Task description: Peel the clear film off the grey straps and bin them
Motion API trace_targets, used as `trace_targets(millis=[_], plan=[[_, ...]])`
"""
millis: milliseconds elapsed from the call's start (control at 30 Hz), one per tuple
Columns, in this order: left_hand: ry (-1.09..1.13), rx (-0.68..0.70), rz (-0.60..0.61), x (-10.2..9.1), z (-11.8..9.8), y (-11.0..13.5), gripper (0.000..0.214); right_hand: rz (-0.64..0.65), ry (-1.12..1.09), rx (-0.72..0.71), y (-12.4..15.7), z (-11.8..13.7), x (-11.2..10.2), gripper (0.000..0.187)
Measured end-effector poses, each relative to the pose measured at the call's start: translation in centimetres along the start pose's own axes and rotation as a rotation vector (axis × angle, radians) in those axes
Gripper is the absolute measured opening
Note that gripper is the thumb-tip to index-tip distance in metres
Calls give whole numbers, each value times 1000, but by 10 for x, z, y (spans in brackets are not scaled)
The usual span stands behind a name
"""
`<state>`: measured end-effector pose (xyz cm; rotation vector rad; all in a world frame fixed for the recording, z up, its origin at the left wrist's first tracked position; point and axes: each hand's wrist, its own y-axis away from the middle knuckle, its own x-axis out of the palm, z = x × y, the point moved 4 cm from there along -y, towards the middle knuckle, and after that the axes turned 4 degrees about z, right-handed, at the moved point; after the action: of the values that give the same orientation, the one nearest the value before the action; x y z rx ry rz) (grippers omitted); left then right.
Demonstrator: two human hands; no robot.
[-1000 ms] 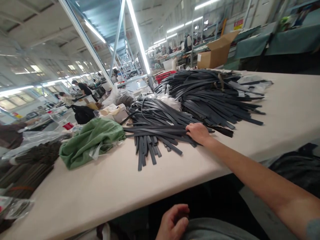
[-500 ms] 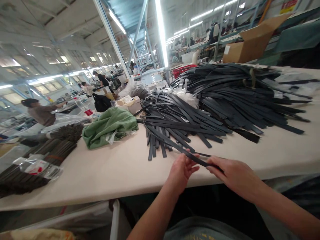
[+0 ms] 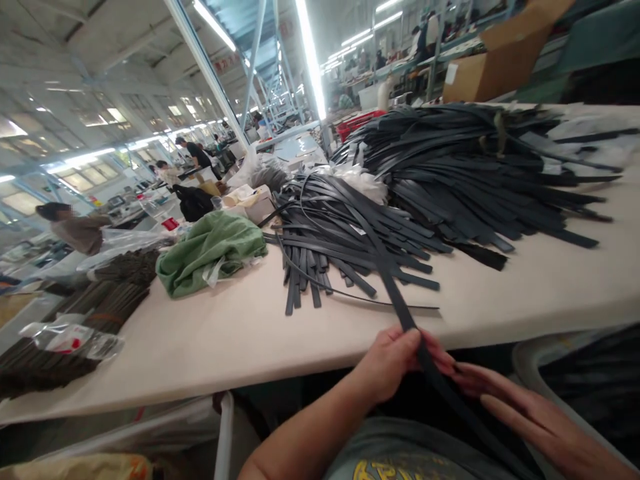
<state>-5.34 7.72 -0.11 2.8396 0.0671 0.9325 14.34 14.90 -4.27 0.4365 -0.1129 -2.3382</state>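
One strap [image 3: 396, 297] between left hand [image 3: 393, 360], right hand [image 3: 505, 403]

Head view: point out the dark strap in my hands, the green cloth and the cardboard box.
dark strap [image 3: 397, 303], head view, its straight middle stretch.
green cloth [image 3: 210, 250], head view, middle of the crumpled bundle.
cardboard box [image 3: 493, 75], head view, its brown front side.

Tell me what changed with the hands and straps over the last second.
The right hand left the near pile and drew back toward the lap; the left hand rose from the lap. One dark strap came off the pile over the table edge: the left hand pinches it, the right hand's stretched fingers touch it. The far pile and green cloth stayed put.
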Motion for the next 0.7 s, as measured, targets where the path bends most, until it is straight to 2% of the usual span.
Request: trace_targets(millis=[100,167,233,300,333,367,400,467,567,633,700], plan=[[-111,-219,233,31,40,6,46,45,-353,4,-16,42,18,59],[-193,-276,318,39,47,6,48,-31,-560,9,-24,55,22,54],[-435,-265,434,39,36,1,49,-117,-702,-20,-27,60,21,43],[-869,-159,446,28,6,-14,42,-194,-791,-56,-26,59,15,37],[-1120,-71,375,18,-15,-26,36,-230,-825,-48,-25,57,10,38],[-1338,52,221,6,-42,-40,30,-270,-854,-21,-23,52,5,39],[-1506,183,50,-7,-69,-54,25,-311,-882,19,-20,45,-1,41],[-1750,384,-209,-32,-119,-82,18,-389,-932,120,-12,27,-11,42],[-2022,479,-363,-64,-164,-124,22,-455,-969,264,4,-3,-16,38],[-2131,455,-403,-81,-176,-146,25,-470,-971,345,15,-24,-11,37],[-2173,422,-420,-92,-180,-161,19,-463,-970,413,26,-42,0,41]])
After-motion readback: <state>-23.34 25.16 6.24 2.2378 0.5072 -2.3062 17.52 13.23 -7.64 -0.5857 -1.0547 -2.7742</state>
